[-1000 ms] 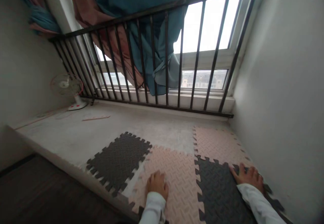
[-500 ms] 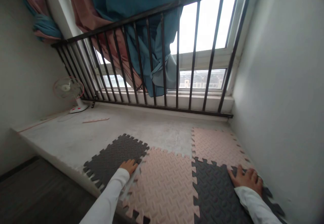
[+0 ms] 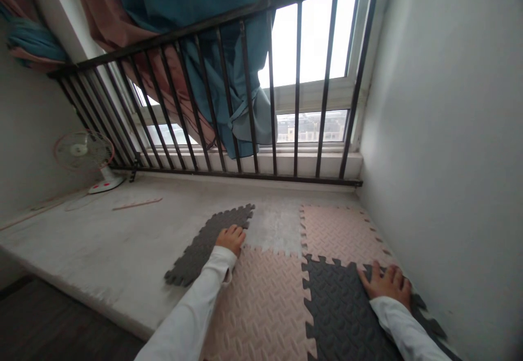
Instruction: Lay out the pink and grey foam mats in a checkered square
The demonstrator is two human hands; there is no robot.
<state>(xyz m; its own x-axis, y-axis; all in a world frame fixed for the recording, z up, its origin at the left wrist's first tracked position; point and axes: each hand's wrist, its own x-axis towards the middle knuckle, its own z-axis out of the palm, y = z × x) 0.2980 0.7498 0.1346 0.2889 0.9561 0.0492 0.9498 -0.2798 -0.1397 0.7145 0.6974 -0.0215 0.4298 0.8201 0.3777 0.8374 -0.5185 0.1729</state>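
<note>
The left hand [image 3: 231, 238], arm stretched forward, grips the loose dark mat [image 3: 208, 241] just left of the pink mat [image 3: 261, 301]. Beyond that mat's right edge, the right hand [image 3: 386, 285] presses flat, fingers spread, on another dark mat [image 3: 341, 306].

Daylight enters through the window [image 3: 312, 50] at the top centre; its upper panes are blown out to plain white, so the dark railing [image 3: 229, 94] reads almost as silhouette; the right wall [image 3: 441, 132] catches soft, even light, while the left wall and the floor at the bottom left corner sit in dim shade; shadows on the ledge [image 3: 102, 236] are faint and diffuse; straight lines bow toward the frame edges; the corners look slightly soft.
</note>
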